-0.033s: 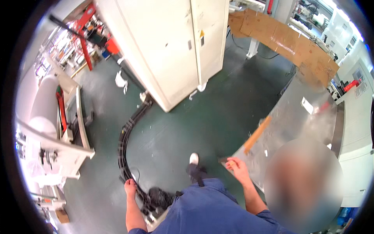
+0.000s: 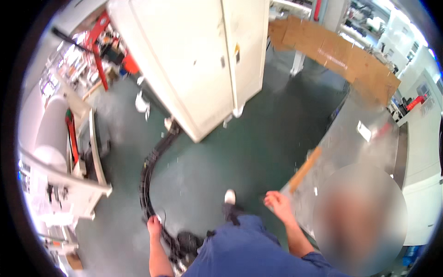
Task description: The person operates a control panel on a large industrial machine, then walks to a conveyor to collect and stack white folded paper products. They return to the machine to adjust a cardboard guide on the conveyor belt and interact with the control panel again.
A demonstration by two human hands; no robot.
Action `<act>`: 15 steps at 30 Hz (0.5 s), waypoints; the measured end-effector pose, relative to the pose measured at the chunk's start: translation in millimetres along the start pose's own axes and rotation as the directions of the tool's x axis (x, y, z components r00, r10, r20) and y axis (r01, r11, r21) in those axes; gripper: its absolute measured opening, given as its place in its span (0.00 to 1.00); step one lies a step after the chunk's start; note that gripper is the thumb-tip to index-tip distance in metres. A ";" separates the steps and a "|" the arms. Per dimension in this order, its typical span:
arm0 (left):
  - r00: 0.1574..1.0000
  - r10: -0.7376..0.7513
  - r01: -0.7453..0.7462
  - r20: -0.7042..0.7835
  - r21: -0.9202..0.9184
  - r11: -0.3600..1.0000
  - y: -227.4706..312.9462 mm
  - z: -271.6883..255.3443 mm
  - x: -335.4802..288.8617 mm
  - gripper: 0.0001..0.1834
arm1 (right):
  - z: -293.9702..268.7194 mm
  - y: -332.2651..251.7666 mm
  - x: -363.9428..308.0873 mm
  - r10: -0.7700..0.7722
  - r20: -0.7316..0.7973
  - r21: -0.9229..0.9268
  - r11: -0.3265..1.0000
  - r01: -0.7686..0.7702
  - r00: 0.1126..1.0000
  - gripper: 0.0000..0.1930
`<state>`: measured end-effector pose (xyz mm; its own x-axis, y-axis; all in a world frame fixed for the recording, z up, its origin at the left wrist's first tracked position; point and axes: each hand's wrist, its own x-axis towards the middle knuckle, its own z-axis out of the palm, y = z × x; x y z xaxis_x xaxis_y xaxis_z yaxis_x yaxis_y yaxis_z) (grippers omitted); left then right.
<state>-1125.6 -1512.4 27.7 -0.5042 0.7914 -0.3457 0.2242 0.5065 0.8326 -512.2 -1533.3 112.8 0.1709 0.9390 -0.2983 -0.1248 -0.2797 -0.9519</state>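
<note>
My left hand (image 2: 155, 226) is closed, its fingers curled together above the black cable bundle (image 2: 146, 177) on the floor. A small whitish spot shows by its fingertips; I cannot make out what it is or whether the hand touches the cables. My right hand (image 2: 278, 203) has bent fingers drawn together beside the near corner of the grey metal table (image 2: 344, 138). Anything inside these fingers is hidden. A narrow tan strip (image 2: 304, 170) lies along the table's left edge, just beyond this hand.
A tall cream cabinet (image 2: 184, 60) stands ahead on the green floor (image 2: 212, 161). Brown cardboard (image 2: 327, 46) spans the far right. A white machine frame with a large pale roll (image 2: 53, 124) stands left. Dark gear (image 2: 187, 244) lies near my left forearm. A round blur covers the lower right.
The whole view has shifted slightly, with the cabinet and floor sitting a little lower. Both hands appear slightly lower too, still closed.
</note>
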 end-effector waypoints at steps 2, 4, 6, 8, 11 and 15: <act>0.998 0.061 -0.065 0.035 0.122 0.990 30.5 34.2 45.4 0.13 | 31.1 -16.2 79.5 0.045 -0.017 -0.135 0.990 -0.047 0.999 0.13; 0.979 -0.024 -0.057 0.205 0.381 0.923 77.3 84.2 59.0 0.13 | 63.0 -63.0 147.1 -0.126 0.017 -0.360 0.925 0.124 0.992 0.15; 0.909 -0.196 -0.041 0.368 0.547 0.836 40.5 112.5 91.8 0.15 | 89.4 -126.1 210.4 -0.155 0.160 -0.366 0.908 0.204 0.975 0.16; 0.803 -0.265 -0.132 0.534 0.593 0.794 26.6 145.0 126.5 0.14 | 105.3 -176.8 269.9 -0.279 0.196 -0.340 0.880 0.332 0.940 0.17; 0.730 -0.184 -0.407 0.658 0.635 0.657 25.1 189.2 205.1 0.17 | 102.3 -212.5 365.2 -0.341 0.244 -0.453 0.788 0.417 0.908 0.18; 0.729 -0.323 -0.343 0.604 0.730 0.592 95.3 272.1 301.5 0.19 | 60.1 -200.8 481.0 -0.277 0.177 -0.618 0.716 0.326 0.944 0.19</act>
<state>-1029.3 -1132.4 -115.0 0.0640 0.6198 -0.7821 0.9140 0.2782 0.2953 -463.7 -1013.5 164.6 0.0231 0.9997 -0.0053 0.5700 -0.0175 -0.8215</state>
